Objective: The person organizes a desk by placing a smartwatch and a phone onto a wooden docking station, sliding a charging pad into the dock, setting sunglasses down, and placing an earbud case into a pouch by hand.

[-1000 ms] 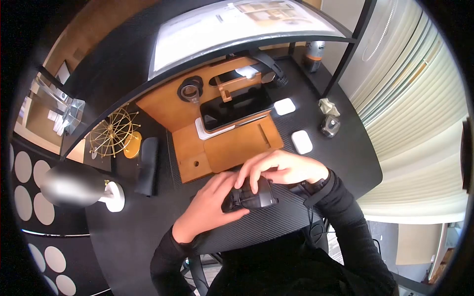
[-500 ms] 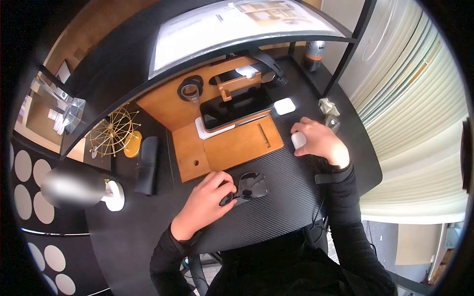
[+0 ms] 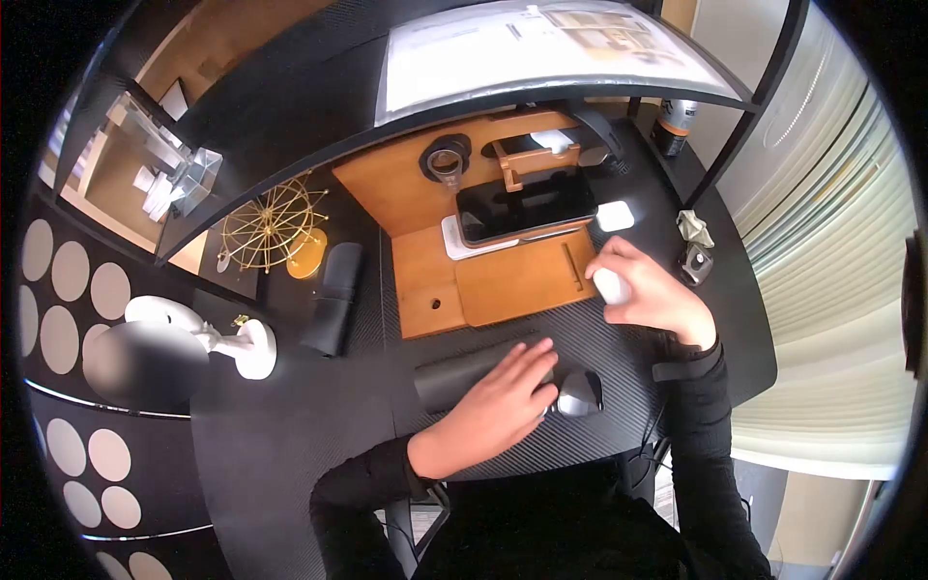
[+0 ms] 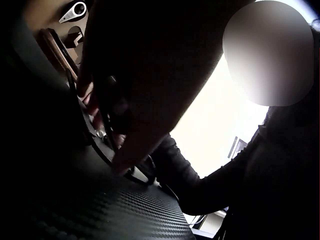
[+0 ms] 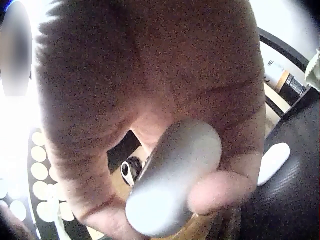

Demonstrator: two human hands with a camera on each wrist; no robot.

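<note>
- Right hand (image 3: 650,295) grips a small white rounded case (image 3: 611,286), fingers and thumb curled round it; the right wrist view shows the same white case (image 5: 175,175) pinched between thumb and fingertips, lifted off the counter.
- Left hand (image 3: 505,398) lies with straight fingers on a pair of dark sunglasses (image 3: 578,392); one lens shows just right of the fingertips, near the front edge of the black textured counter (image 3: 290,435).
- Just left of that hand, partly under it, lies a dark cylindrical case (image 3: 454,379).
- Beyond both hands sits a flat wooden organiser tray (image 3: 503,285), with a black smartphone (image 3: 527,205) propped on a white pad near its far side.
- A second white rounded case (image 3: 616,215) lies on the counter just right of the phone, beyond the right hand.
- At the left stand a gold wire wheel ornament (image 3: 271,230) and a black oblong pouch (image 3: 333,298).
- The left wrist view is too dark to tell how the fingers lie.
</note>
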